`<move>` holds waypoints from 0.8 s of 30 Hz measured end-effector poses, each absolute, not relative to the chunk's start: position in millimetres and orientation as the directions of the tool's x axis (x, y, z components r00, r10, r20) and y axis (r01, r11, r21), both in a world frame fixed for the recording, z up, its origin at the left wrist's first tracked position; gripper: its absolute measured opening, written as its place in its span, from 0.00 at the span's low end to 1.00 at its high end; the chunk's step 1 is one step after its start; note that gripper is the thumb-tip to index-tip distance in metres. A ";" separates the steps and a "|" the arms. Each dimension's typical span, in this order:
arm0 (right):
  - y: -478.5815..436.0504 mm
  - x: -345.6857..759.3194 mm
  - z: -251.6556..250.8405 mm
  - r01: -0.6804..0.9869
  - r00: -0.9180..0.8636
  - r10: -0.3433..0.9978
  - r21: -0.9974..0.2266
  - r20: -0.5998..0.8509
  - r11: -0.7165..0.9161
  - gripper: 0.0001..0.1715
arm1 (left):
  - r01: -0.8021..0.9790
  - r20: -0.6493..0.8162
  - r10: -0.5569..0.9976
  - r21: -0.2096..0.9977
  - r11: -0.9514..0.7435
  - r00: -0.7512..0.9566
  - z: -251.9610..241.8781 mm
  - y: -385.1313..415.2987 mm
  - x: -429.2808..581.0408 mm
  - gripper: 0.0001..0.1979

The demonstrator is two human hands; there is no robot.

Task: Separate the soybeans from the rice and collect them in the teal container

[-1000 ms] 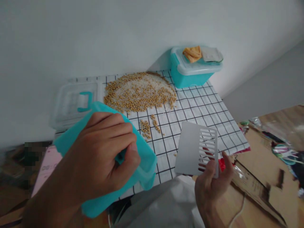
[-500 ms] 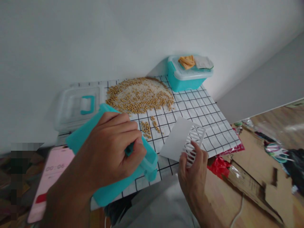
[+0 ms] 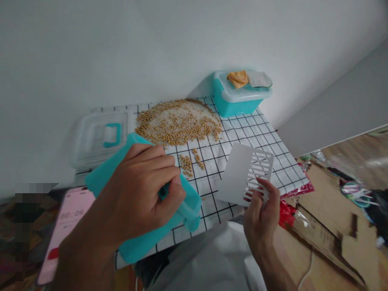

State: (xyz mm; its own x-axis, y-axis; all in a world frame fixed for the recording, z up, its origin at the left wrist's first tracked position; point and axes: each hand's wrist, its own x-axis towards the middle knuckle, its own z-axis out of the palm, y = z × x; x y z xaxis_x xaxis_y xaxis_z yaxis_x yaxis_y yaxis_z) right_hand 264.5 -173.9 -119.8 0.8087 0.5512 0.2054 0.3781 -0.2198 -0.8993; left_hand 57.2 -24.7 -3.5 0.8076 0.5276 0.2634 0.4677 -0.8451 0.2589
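Observation:
My left hand (image 3: 145, 188) is closed round the edge of a turquoise plastic box (image 3: 106, 173), held tilted over the near left of the table; its inside is mostly hidden. Between thumb and fingers, my right hand (image 3: 262, 214) holds a flat white slotted plate (image 3: 235, 171) by its slotted end, above the cloth. Beyond both hands spreads a heap of yellow beans mixed with white grains (image 3: 182, 123). A few loose beans (image 3: 186, 163) lie between the heap and the turquoise box.
A checked cloth (image 3: 253, 133) covers the table. At the back right stands a lidded turquoise box (image 3: 239, 107) bearing an orange cloth (image 3: 238, 79) and a whitish one. A clear lid (image 3: 87, 139) lies far left, a phone (image 3: 65, 230) near left. Cardboard (image 3: 327, 214) litters the floor.
My right hand has moved right with the white slotted plate, which has turned slightly. My left hand and the turquoise box have hardly moved.

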 end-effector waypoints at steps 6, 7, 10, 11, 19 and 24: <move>-213.6 242.9 -120.0 0.304 0.793 0.607 -0.902 0.062 -0.305 0.14 | 0.490 0.216 0.542 0.251 -0.835 0.812 0.2 -26.4 57.8 0.13; -217.4 237.3 -122.4 0.314 0.782 0.619 -0.902 0.069 -0.295 0.14 | 0.495 0.209 0.544 0.244 -0.834 0.813 0.8 -26.4 57.8 0.13; -219.4 228.7 -128.3 0.358 0.775 0.623 -0.888 0.109 -0.290 0.17 | 0.493 0.214 0.537 0.227 -0.840 0.816 1.2 -25.6 57.8 0.13; -217.8 229.4 -128.9 0.362 0.780 0.616 -0.883 0.111 -0.299 0.17 | 0.489 0.216 0.533 0.226 -0.843 0.818 1.0 -25.2 57.9 0.13; -212.5 256.6 -120.0 0.474 0.725 0.680 -0.796 0.110 -0.376 0.14 | 0.485 0.220 0.528 0.224 -0.845 0.820 0.3 -25.4 57.0 0.13; -227.2 260.2 -113.9 0.544 0.558 0.826 -0.785 0.075 -0.296 0.10 | 0.472 0.246 0.520 0.230 -0.851 0.818 -0.3 -26.1 56.9 0.13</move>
State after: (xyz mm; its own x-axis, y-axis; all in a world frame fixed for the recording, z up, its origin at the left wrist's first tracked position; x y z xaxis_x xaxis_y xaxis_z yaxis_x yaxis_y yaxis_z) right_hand 260.2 -227.2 -113.9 0.5580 0.8265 0.0746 0.5438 -0.2963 -0.7852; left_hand 56.9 -26.1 -0.3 0.8180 0.5201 0.2457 0.4722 -0.8511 0.2296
